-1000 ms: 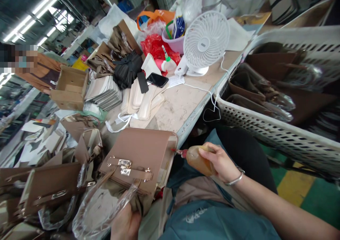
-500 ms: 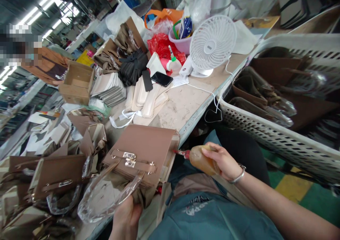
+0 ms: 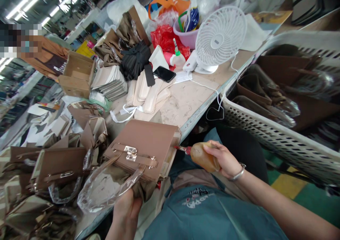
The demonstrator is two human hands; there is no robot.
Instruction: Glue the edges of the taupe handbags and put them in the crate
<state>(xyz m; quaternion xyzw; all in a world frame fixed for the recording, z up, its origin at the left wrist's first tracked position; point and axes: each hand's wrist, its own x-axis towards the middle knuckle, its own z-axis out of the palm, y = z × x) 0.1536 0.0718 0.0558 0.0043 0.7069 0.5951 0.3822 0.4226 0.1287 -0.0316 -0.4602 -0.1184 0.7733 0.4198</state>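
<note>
A brown handbag (image 3: 148,137) with silver-toned clasp hardware lies at the table's front edge, its plastic-wrapped handle looping toward the lower left. My left hand (image 3: 126,206) is closed on the bag's lower side beside the handle; its fingertips are hidden under the bag. In my right hand (image 3: 223,160) is a squeeze bottle (image 3: 203,156) of amber liquid, wrapped by the fingers. The bottle's red nozzle points left, with its tip at the bag's open side edge; whether it touches I cannot tell.
More brown handbags (image 3: 62,165) crowd the left. Behind are pale strips (image 3: 148,95), a phone (image 3: 164,74), a white fan (image 3: 220,38) and a cardboard box (image 3: 77,73). A white crate (image 3: 278,128) holding bags stands right. A person in an orange top (image 3: 50,52) is at far left.
My view has shifted slightly, so the table things sit a little differently. Both hands keep their holds; the bottle's tip stays at the bag's side edge.
</note>
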